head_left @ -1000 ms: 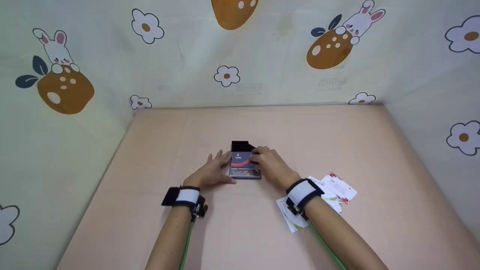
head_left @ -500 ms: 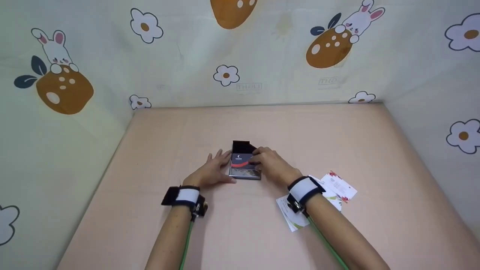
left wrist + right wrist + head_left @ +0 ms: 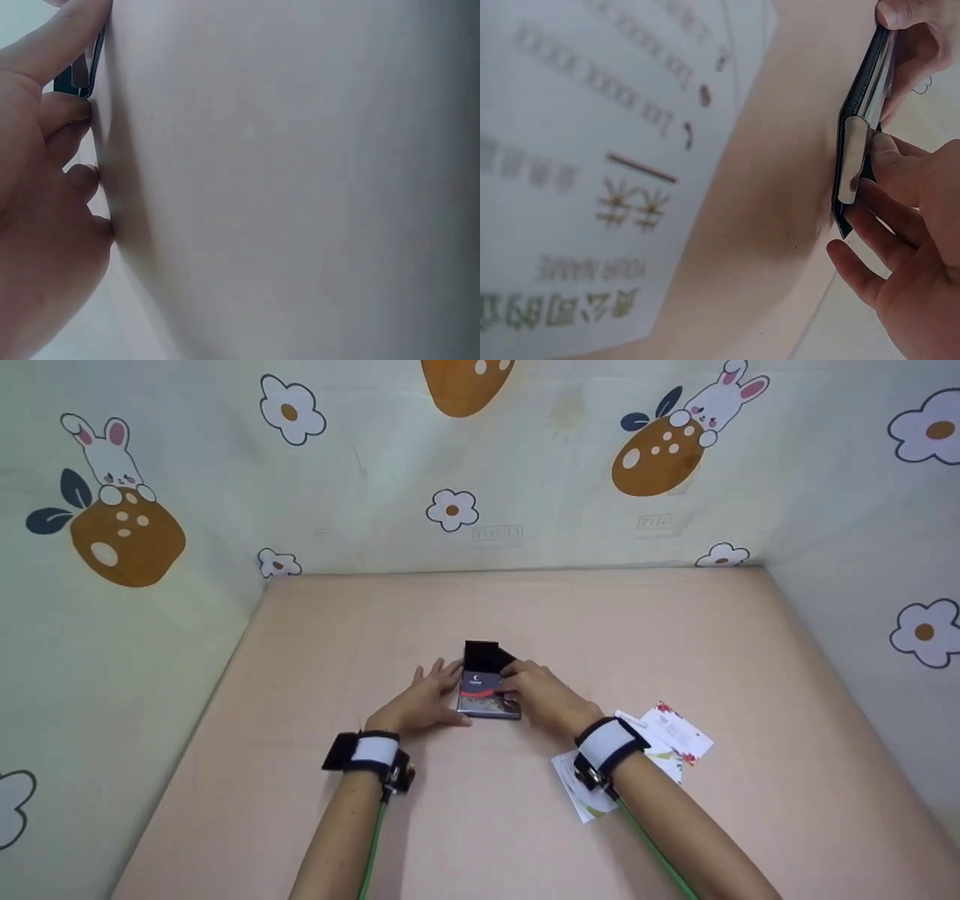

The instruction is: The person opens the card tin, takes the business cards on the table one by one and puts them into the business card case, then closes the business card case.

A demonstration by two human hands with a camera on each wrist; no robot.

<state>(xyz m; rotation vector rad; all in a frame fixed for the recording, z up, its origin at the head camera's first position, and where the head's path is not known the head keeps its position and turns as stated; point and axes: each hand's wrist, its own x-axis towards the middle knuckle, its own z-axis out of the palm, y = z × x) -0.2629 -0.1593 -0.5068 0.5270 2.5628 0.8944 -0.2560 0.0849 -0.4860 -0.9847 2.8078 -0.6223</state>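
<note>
A black business card case [image 3: 481, 654] with a shiny metal edge lies on the table, its flap folded back. Inside it sits a dark business card [image 3: 475, 681] with a red stripe, partly down in the pocket. My left hand [image 3: 421, 703] holds the case at its left side, thumb at the near left corner and fingers spread along the edge. From the right, my right hand [image 3: 551, 695] pinches at the card's right side, hiding that part. In the right wrist view, the right thumb and fingers close about the end of the case [image 3: 855, 150].
Several white printed cards lie overlapping under and beside my right wrist, among them a red-flowered card [image 3: 679, 733] and a green-edged card [image 3: 581, 789]. Patterned cloth walls [image 3: 375, 472] stand behind and at both sides of the table [image 3: 360, 622].
The dark card has slid a little toward me in the case, and more of the black flap shows behind it. My right fingers moved slightly nearer with it; my left hand stays put.
</note>
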